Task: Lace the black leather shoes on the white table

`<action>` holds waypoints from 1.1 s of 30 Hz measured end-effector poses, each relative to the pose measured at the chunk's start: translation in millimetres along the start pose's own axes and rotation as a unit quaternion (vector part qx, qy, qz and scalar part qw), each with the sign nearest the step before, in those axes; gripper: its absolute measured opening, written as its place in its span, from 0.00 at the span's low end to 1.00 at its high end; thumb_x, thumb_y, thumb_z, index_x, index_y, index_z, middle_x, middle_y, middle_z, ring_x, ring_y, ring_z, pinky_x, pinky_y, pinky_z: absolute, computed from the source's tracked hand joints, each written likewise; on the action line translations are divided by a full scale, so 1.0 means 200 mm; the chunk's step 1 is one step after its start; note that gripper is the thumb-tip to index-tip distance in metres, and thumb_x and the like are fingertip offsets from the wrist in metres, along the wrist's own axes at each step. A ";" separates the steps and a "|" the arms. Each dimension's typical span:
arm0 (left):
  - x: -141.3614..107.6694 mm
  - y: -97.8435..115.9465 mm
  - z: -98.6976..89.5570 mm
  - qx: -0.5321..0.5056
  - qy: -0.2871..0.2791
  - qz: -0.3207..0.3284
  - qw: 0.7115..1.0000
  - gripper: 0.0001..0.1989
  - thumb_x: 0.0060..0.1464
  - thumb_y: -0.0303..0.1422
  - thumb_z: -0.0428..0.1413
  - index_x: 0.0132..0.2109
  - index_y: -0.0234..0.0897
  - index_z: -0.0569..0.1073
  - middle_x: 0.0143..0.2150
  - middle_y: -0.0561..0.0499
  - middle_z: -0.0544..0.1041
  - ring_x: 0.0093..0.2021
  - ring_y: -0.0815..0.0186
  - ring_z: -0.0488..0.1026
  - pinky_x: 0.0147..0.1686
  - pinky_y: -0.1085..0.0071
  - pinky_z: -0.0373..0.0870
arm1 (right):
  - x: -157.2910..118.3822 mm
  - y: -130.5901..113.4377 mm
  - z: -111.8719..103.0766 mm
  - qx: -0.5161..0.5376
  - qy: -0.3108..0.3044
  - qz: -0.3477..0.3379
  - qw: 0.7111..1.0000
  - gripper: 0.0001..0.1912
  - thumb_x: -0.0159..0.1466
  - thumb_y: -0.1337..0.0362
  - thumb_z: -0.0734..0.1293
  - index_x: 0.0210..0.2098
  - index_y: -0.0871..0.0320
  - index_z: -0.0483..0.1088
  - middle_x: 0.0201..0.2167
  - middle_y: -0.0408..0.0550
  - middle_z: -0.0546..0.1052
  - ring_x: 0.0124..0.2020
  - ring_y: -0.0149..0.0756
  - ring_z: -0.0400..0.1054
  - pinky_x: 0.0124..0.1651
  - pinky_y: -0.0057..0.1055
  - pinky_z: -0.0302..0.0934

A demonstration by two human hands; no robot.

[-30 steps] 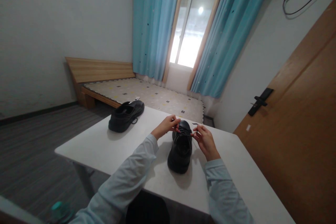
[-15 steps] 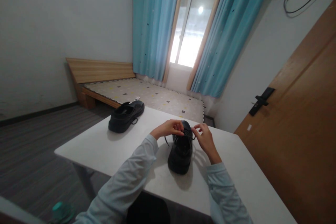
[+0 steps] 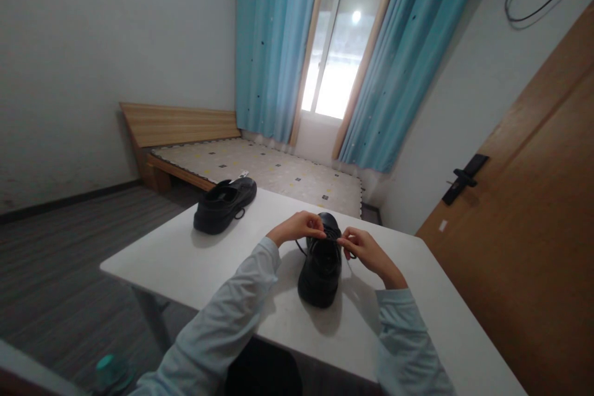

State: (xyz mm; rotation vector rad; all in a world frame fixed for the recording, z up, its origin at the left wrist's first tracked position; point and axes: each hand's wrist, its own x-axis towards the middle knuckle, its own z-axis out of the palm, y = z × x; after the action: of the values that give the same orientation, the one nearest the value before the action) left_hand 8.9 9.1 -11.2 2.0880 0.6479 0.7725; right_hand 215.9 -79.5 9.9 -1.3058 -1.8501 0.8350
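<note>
A black lace-up shoe [image 3: 319, 281] stands on the white table [image 3: 288, 322], its heel towards me and its toe pointing away. Over its lacing, my left hand [image 3: 304, 226] is closed in a pinch on the shoelace [image 3: 301, 247], one end of which hangs down at the shoe's left side. My right hand [image 3: 364, 249] pinches the lace from the right of the shoe opening, and a dark loop shows below its fingers. The exact grip at the fingertips is small and partly hidden. A second black shoe [image 3: 218, 213] rests at the table's far left, its lace looped at the side.
Behind the table is a bed with a patterned mattress [image 3: 278, 167] and wooden headboard [image 3: 185, 124]. A wooden door [image 3: 524, 229] stands to the right. On the floor at lower left is a teal-topped object [image 3: 109, 371]. Blue curtains [image 3: 278, 43] flank the window.
My right hand has moved slightly down and turned, its fingertips now closer to the shoe's opening. My left hand stays nearly in place. The hanging lace end at left has shifted closer to the shoe.
</note>
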 end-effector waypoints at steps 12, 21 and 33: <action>-0.01 0.05 0.00 -0.021 0.005 -0.010 1.000 0.13 0.42 0.39 0.61 0.28 0.32 0.74 0.24 0.52 0.72 0.26 0.70 0.66 0.27 0.76 0.61 | -0.08 -0.07 -0.07 0.102 -0.178 0.078 0.975 0.20 0.60 0.49 0.62 0.30 0.62 0.72 0.12 0.36 0.63 0.14 0.23 0.49 0.19 0.23 0.38; -0.01 0.04 -0.03 -0.035 -0.049 -0.023 0.998 0.15 0.43 0.41 0.61 0.32 0.31 0.73 0.25 0.53 0.71 0.27 0.71 0.65 0.28 0.75 0.61 | -0.03 -0.08 0.02 0.100 -0.110 0.024 0.989 0.20 0.58 0.55 0.66 0.44 0.62 0.74 0.13 0.37 0.63 0.17 0.24 0.52 0.21 0.24 0.40; -0.06 0.02 -0.09 -0.100 -0.133 -0.020 0.986 0.11 0.45 0.34 0.61 0.34 0.32 0.72 0.32 0.52 0.72 0.31 0.72 0.68 0.35 0.74 0.65 | 0.01 -0.03 0.09 0.215 0.008 0.120 0.969 0.26 0.51 0.53 0.69 0.45 0.63 0.74 0.13 0.36 0.60 0.15 0.21 0.44 0.19 0.24 0.31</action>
State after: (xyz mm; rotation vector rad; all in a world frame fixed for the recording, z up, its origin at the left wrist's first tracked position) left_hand -11.3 8.5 -1.1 1.9419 0.4452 0.5021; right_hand 198.3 -81.4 5.1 -1.2571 -1.4070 1.2679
